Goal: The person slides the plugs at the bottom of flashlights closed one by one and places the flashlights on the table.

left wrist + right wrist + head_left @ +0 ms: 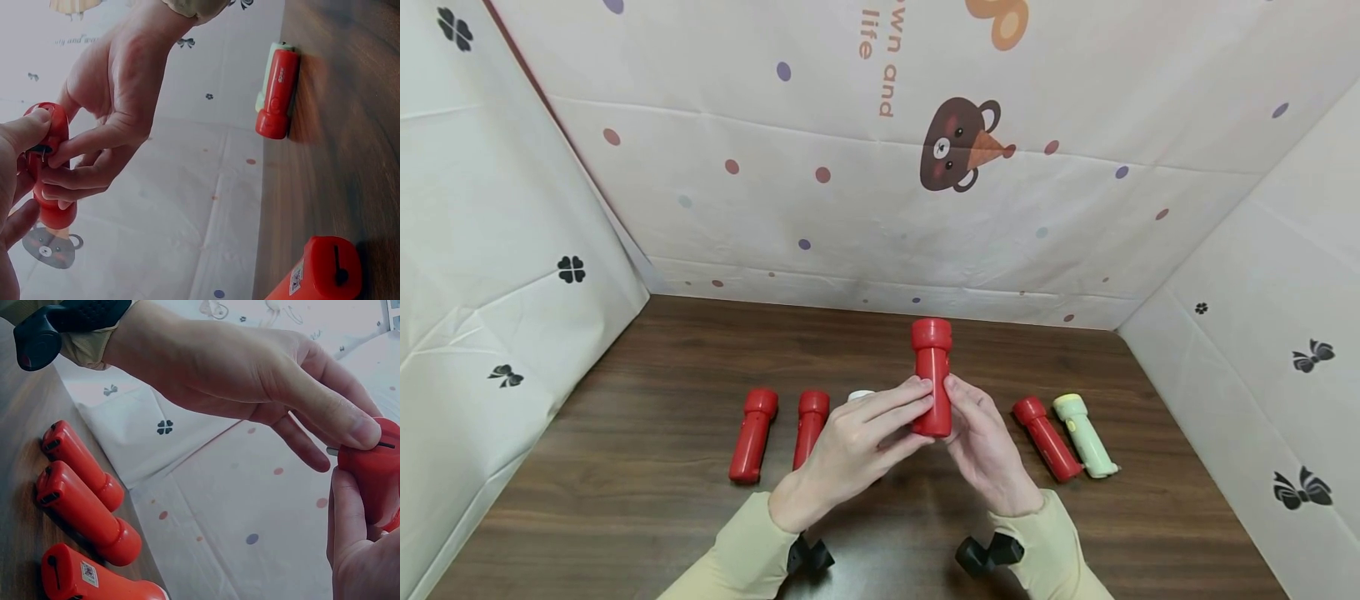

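- You held the torch [934,387] up off the table [625,508], between both hands in front of you. Its wide head pointed away from you and its narrow end towards you, which probably brought that end within reach of both thumbs.
- Your left hand [857,442] gripped the barrel, fingers laid along the side and thumb on the narrow end, likely to bear the weight and steady it.
- Your right hand [988,458] pinched the same end, thumb on the end face and fingertips at the side, apparently for fine work near a metal prong [332,450] that stuck out there.
- On your left lay an outer torch [752,437] and an inner torch [810,425], both red, slightly apart. Beside them the right wrist view showed a labelled torch [94,575], also red, perhaps the white bit [860,394] behind your left hand.
- On your right, a red spare [1047,437] lay just beside a green torch [1086,435]. The split seemed to suit reaching from either side.
- The held one was glossy red, with a smooth barrel, a flared head and a black slot [386,445] in its end face; your fingers hid part of it.
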